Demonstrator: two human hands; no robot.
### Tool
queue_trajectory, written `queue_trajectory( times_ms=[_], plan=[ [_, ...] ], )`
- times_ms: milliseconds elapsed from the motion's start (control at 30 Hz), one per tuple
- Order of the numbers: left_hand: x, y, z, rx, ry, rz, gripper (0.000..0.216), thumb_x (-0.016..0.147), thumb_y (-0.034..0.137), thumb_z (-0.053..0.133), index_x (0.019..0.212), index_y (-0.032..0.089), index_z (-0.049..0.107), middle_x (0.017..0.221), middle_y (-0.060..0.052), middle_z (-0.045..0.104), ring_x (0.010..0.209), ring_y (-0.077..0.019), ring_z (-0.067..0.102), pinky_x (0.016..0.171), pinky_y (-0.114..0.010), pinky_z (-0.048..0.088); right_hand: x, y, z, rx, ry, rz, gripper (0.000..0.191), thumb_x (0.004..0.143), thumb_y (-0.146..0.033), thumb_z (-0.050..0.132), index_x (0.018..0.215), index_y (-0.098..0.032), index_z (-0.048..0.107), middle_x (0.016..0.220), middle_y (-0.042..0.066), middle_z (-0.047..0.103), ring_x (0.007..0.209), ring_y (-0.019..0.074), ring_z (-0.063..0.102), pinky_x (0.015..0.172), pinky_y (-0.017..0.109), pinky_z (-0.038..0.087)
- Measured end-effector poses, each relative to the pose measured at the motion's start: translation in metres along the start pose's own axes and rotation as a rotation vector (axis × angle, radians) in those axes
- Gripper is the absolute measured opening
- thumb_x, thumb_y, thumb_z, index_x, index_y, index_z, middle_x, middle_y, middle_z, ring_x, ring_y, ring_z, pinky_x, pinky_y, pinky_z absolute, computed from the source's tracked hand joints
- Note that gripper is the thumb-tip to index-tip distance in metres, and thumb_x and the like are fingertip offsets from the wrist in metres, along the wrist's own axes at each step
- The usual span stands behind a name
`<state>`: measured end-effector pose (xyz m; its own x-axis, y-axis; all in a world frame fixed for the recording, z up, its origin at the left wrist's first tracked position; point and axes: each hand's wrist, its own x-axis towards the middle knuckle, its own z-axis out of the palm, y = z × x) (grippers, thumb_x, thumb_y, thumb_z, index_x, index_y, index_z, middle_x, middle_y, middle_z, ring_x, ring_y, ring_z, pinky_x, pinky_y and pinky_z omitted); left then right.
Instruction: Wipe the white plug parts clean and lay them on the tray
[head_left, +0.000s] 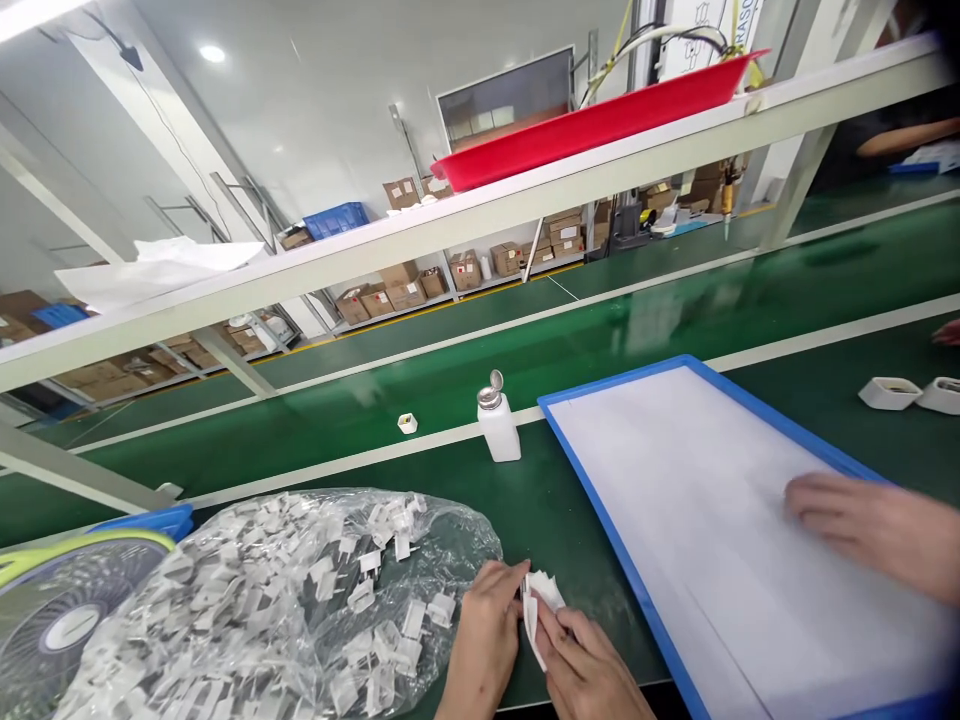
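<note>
My right hand (pixel 585 655) is closed around a folded white wipe (pixel 546 590), either paper or cloth. Against the wipe's left side, the fingers of my left hand (pixel 486 625) are pinched together; whatever they grip is hidden by the fingers and the wipe. To the left, a clear plastic bag (pixel 450 510) lies spread out with many small white plastic plug parts (pixel 225 580) in and on it. A white pump bottle (pixel 499 430) with its metal lid flipped up stands beyond my hands.
A blue-rimmed tray (pixel 622 540) with a white lining lies to the right, a co-worker's hand (pixel 862 525) over it. White housings (pixel 890 393) sit beyond it. One small white part (pixel 407 423) rests on the green belt. A fan (pixel 71 625) stands left; a shelf holds a red tray (pixel 600 120).
</note>
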<state>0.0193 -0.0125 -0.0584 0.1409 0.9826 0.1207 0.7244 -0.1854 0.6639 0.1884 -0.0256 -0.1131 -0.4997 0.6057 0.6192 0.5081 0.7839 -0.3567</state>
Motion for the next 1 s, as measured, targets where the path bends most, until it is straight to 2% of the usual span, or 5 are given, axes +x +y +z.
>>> queue_trajectory(
  times_ms=[267,433,533,767,1000],
  plan=[
    [0.001,0.002,-0.013,-0.087,-0.091,-0.004,0.060,0.079,0.000,0.042,0.124,0.025,0.072,0.106,-0.006,0.078,0.104,-0.0221,0.064,0.093,-0.034,0.053,0.011,-0.005,-0.012,-0.094,0.009,-0.015,0.048,0.081,0.001,0.047,0.126,-0.003,0.065,0.128,0.015,0.070,0.079,0.0210,0.063,0.068,0.031,0.059],
    [0.001,0.009,-0.016,-0.160,-0.084,-0.024,0.045,0.083,0.006,0.051,0.116,0.025,0.075,0.097,-0.004,0.078,0.098,-0.0221,0.064,0.092,-0.032,0.051,0.020,-0.007,-0.015,0.249,-0.089,0.239,0.052,0.091,-0.002,0.040,0.140,-0.011,0.056,0.133,0.014,0.066,0.093,0.0220,0.060,0.084,0.033,0.057],
    [0.001,0.012,-0.012,-0.172,-0.053,-0.063,0.048,0.080,0.003,0.051,0.113,0.026,0.076,0.093,-0.003,0.078,0.094,-0.0216,0.064,0.087,-0.030,0.051,0.030,-0.009,-0.017,0.453,-0.130,0.440,0.044,0.098,-0.010,0.035,0.132,-0.015,0.063,0.116,0.014,0.069,0.095,0.0247,0.057,0.084,0.038,0.054],
    [-0.001,0.013,-0.001,-0.098,0.059,-0.037,0.055,0.074,-0.005,0.041,0.106,0.021,0.077,0.088,-0.007,0.075,0.088,-0.0221,0.064,0.076,-0.029,0.052,0.047,-0.013,-0.018,0.567,-0.006,0.628,0.039,0.102,-0.022,0.034,0.113,-0.017,0.071,0.100,0.013,0.066,0.096,0.0277,0.054,0.084,0.041,0.048],
    [-0.021,0.020,-0.008,-0.167,0.185,0.088,0.053,0.069,-0.004,0.048,0.105,0.023,0.076,0.093,-0.004,0.076,0.094,-0.0209,0.069,0.082,-0.026,0.054,0.044,-0.018,-0.028,0.854,0.151,0.844,0.036,0.094,-0.044,0.053,0.084,-0.019,0.077,0.079,0.009,0.068,0.079,0.0268,0.058,0.073,0.038,0.045]
  ],
)
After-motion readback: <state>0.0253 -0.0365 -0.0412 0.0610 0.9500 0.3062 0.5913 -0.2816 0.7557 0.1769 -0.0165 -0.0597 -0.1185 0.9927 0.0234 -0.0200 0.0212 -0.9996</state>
